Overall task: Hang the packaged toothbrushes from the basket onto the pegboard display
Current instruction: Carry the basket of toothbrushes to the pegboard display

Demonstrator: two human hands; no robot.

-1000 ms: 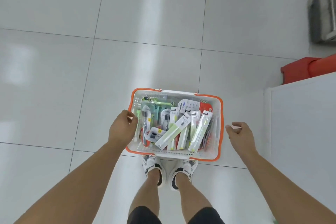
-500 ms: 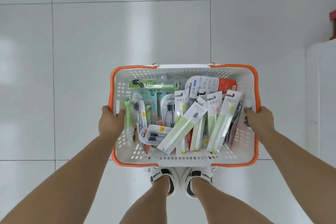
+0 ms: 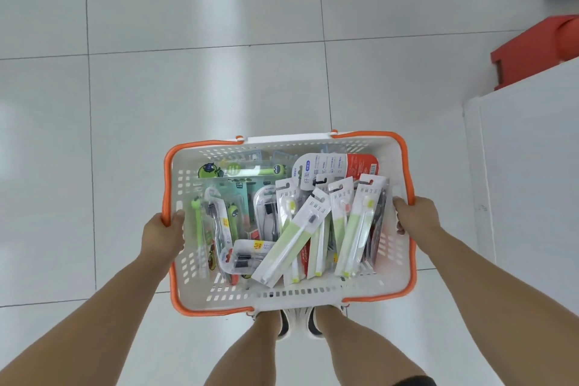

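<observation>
Above the white tiled floor (image 3: 188, 88), left hand (image 3: 163, 235) and right hand (image 3: 418, 216) each curl a closed grip round opposite orange rims of the white slotted plastic basket (image 3: 393, 279), packaged toothbrushes (image 3: 291, 241) heaped between them, long axes mostly front-to-back, no pegboard in view.

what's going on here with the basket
A person holds a white basket with an orange rim at waist height, the left hand gripping its left edge and the right hand its right edge. It is full of packaged toothbrushes lying in a loose pile. None has been taken out yet, and no pegboard is in view, only the tiled floor, a white counter and a red object at right.
</observation>
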